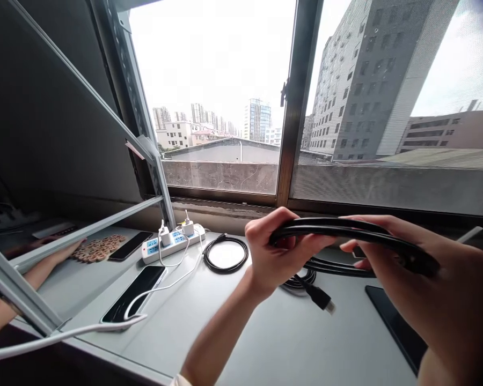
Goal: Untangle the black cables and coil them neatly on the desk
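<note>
**L hand (pixel 277 252) + R hand (pixel 430 273) both on black coil (pixel 338 228), up off desk (pixel 273 343)**

Coil is btwn the two hands, approx level. L hand: mostly closed, thumb + fingers curled round coil's near-L end. R hand: partly closed round the other end, fingers bent over the loops; small connector (pixel 359 251) by its fingertips, can't tell if pinched.

Black plug (pixel 321 299) w/ metal tip hangs below, btwn the hands; can't tell which cable it's from. Small coil (pixel 312 277) on desk, just past L hand, partly hidden. Ring coil (pixel 225 269) on desk, L of L hand.

Further L of L hand: power strip (pixel 172 247) w/ 2 white plugs in it. White cord (pixel 189 273) runs fwd from there, over phone (pixel 134 295) lying flat on desk. Thick white cable (pixel 64 336) nr desk's front edge. Tablet (pixel 398 321) flat below R hand, partly hidden by it.

Far L, past grey frame (pixel 22 279): another person's hand (pixel 70 249) nr wood pieces (pixel 99 249), 2nd phone (pixel 129 245) just beside. Window (pixel 221 96) beyond both hands.
</note>
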{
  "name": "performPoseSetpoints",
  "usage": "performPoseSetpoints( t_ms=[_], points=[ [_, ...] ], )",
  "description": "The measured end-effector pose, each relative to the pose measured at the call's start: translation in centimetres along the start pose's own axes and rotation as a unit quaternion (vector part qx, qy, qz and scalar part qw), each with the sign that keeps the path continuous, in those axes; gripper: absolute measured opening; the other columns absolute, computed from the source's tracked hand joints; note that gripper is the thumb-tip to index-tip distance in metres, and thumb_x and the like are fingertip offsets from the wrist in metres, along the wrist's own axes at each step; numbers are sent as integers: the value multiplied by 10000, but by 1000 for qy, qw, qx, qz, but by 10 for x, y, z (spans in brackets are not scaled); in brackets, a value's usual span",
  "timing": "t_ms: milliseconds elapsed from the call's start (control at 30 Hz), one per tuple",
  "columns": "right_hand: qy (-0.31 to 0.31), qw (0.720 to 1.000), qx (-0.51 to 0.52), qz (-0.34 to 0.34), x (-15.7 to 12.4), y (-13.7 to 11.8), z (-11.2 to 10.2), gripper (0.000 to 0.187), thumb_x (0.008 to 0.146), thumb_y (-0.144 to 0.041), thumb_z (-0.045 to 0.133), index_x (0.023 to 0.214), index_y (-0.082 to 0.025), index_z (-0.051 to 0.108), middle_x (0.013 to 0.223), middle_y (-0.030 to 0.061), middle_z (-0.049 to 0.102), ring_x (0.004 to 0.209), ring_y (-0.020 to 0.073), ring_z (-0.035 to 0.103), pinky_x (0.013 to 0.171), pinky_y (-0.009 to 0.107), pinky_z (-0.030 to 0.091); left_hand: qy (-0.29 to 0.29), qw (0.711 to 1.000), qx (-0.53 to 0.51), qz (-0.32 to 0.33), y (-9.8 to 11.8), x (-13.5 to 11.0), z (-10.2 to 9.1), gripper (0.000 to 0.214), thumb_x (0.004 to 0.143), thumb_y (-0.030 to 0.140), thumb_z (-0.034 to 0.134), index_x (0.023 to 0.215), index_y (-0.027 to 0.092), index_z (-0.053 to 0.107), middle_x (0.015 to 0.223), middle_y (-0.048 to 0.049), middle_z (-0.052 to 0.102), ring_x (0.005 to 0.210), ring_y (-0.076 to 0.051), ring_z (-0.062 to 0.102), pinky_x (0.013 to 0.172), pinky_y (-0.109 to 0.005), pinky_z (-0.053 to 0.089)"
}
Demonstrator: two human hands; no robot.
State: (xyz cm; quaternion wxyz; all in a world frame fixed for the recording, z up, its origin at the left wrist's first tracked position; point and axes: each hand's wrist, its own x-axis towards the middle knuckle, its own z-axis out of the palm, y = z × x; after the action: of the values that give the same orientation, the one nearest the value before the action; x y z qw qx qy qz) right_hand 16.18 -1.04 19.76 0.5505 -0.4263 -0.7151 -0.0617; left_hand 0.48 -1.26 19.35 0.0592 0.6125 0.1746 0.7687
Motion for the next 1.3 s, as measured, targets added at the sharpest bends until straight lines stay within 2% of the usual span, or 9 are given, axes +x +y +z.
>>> performPoseSetpoints(
  t_ms=[200,300,433,567,800,933,1100,1200,1300],
  points=[
    [27,996,40,78,2,-4,4,355,777,-562,526,839,-254,692,640,-9,667,483,141,594,458,252,403,21,999,27,-4,1,-11,7,396,761,423,648,569,174,409,447,71,321,401,-44,250,375,-194,212],
    [5,988,75,134,8,0,6,355,805,-536,506,836,-235,693,693,7,677,582,159,625,529,255,441,-20,995,81,58,9,-13,12,415,750,473,643,557,183,419,432,64,348,375,-51,247,363,-214,219],
    [-62,988,106,98,18,12,9,413,843,-546,446,853,-209,684,805,32,681,697,174,638,633,271,462,-80,969,162,170,10,-13,16,404,748,442,661,557,189,410,428,68,344,363,-55,240,373,-227,211],
    [1,998,43,51,22,20,10,486,883,-548,364,821,-182,679,852,72,643,774,185,617,721,293,440,-112,963,156,190,-2,-13,16,457,745,423,672,538,185,340,429,73,270,386,-64,231,384,-227,184],
    [25,998,-36,37,13,6,5,420,802,-584,490,715,-204,646,497,-28,494,452,105,452,492,233,320,-51,987,57,141,-24,-10,2,421,804,479,579,572,174,405,471,61,298,414,-64,231,400,-223,205],
    [-3,999,-30,-38,1,-7,8,483,814,-556,464,497,-193,456,414,-37,377,403,91,347,455,241,241,3,996,11,87,-34,-2,-13,410,813,494,557,583,174,442,493,50,328,432,-72,256,408,-224,229],
    [-89,990,83,-68,-5,-15,21,473,845,-495,454,488,-191,390,430,-35,378,417,91,361,448,241,264,15,999,38,29,-43,3,-25,479,805,591,494,586,168,456,496,43,363,435,-71,291,423,-226,251],
    [-81,988,125,-51,-4,-18,24,473,840,-482,476,470,-195,414,415,-36,386,400,91,368,434,244,278,17,1000,22,-10,-51,2,-25,518,729,701,485,736,183,493,512,59,364,427,-68,279,410,-222,248],
    [-84,985,142,-57,-4,-18,20,494,841,-482,477,444,-193,424,399,-37,391,375,85,361,422,247,275,-40,995,-45,-79,-59,3,-24,573,655,740,525,841,203,454,537,71,386,425,-61,276,404,-208,255]
  ],
)
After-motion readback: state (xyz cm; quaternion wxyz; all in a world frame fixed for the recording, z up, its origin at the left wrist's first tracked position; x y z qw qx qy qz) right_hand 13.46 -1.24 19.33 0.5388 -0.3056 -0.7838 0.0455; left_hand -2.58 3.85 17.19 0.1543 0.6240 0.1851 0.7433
